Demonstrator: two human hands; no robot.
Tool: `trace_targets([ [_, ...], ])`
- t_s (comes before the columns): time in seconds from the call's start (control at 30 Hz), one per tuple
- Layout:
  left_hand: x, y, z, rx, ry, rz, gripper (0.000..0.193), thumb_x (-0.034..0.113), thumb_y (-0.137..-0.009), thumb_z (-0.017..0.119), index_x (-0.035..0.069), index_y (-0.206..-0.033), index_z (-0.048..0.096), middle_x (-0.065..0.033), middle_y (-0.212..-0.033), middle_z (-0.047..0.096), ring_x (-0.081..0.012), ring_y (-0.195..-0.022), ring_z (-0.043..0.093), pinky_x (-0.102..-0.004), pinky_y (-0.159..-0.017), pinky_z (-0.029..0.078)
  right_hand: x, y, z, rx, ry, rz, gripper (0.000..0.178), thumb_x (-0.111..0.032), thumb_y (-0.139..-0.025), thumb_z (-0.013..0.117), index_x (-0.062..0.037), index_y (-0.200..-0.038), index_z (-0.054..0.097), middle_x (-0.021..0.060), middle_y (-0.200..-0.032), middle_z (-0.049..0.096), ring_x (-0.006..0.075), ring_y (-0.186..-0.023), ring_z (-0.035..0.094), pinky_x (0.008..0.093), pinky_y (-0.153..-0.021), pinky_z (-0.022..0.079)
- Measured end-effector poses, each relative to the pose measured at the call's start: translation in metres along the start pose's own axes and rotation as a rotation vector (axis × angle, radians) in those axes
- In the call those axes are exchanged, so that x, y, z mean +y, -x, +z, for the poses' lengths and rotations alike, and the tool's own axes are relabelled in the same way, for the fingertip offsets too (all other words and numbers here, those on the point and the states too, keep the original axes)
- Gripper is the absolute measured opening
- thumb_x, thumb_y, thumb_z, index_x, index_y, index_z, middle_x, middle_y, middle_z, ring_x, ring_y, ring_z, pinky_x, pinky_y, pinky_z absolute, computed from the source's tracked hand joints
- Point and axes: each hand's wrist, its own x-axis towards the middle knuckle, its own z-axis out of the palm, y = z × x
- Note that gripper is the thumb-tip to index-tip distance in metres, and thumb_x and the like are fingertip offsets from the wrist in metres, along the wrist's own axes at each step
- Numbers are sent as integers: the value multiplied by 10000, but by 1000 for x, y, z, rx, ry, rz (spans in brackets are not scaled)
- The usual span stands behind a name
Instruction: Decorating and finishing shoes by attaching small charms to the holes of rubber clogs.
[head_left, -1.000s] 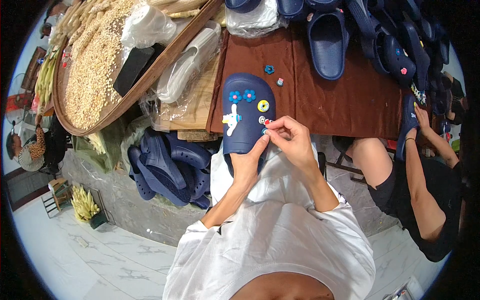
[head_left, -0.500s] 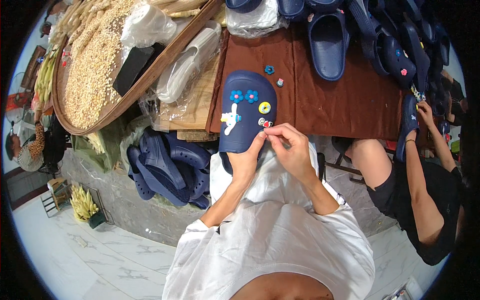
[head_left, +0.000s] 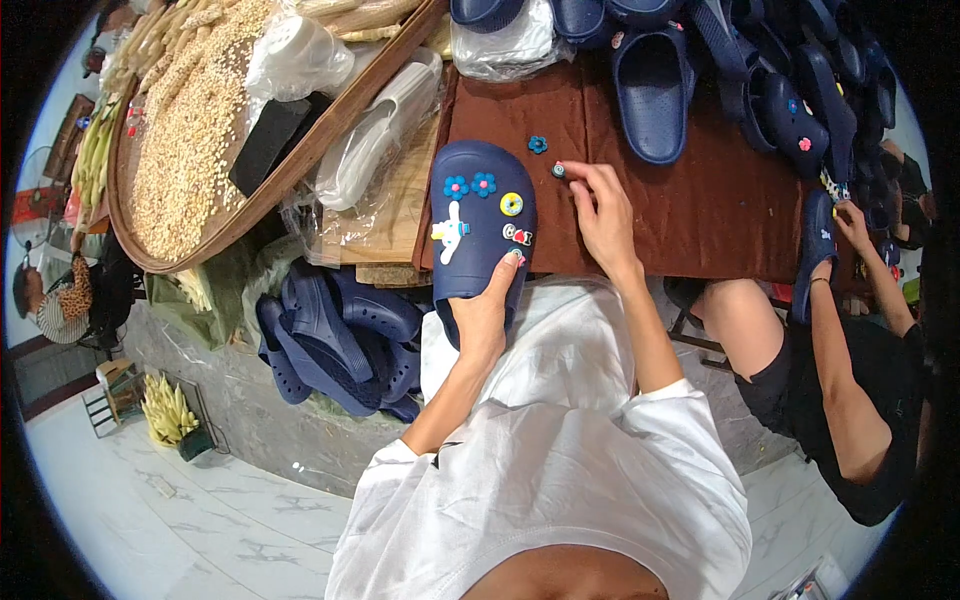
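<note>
A navy clog (head_left: 478,235) is gripped in my left hand (head_left: 480,318), its rounded toe pointing away from me. My thumb presses beside a small charm (head_left: 517,257) at its lower right. Also on the clog are two blue flower charms, a yellow ring-shaped charm (head_left: 512,204), a white long-eared figure charm (head_left: 452,233) and a white-and-red charm (head_left: 517,234). My right hand (head_left: 603,215) reaches over the brown cloth, its index fingertip at a small round charm (head_left: 558,170) and the thumb apart from it. A loose blue flower charm (head_left: 538,145) lies just beyond.
Several navy clogs (head_left: 655,100) crowd the far right of the brown cloth (head_left: 700,215). A woven tray (head_left: 290,130) of grain stands at left, near a bagged pale clog (head_left: 380,135). More clogs (head_left: 340,330) are heaped below. Another person's arm (head_left: 835,345) holds a clog at right.
My right hand has left the clog and moved up and right to the small charm on the cloth. A small charm now shows beside my left thumb; the clog has shifted slightly left.
</note>
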Motion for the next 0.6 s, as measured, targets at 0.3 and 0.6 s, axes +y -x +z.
trace_targets([
  [0.3, 15, -7, -19, -179, 142, -260, 447, 12, -834, 679, -38, -1253, 531, -81, -1095, 643, -143, -944, 624, -287, -850, 498, 17, -23, 12, -67, 236, -158, 189, -64, -889, 633, -81, -1075, 661, 114, -1021, 582, 325, -955, 571, 431, -824, 475],
  [0.6, 20, -1, -14, -117, 85, -236, 420, -5, -831, 669, -58, -1229, 545, -90, -1097, 656, -149, -958, 633, -279, -870, 497, -26, 25, -10, -96, -289, 173, 136, -81, -918, 655, -17, -1035, 677, 46, -965, 644, 108, -789, 615, 263, -698, 490],
])
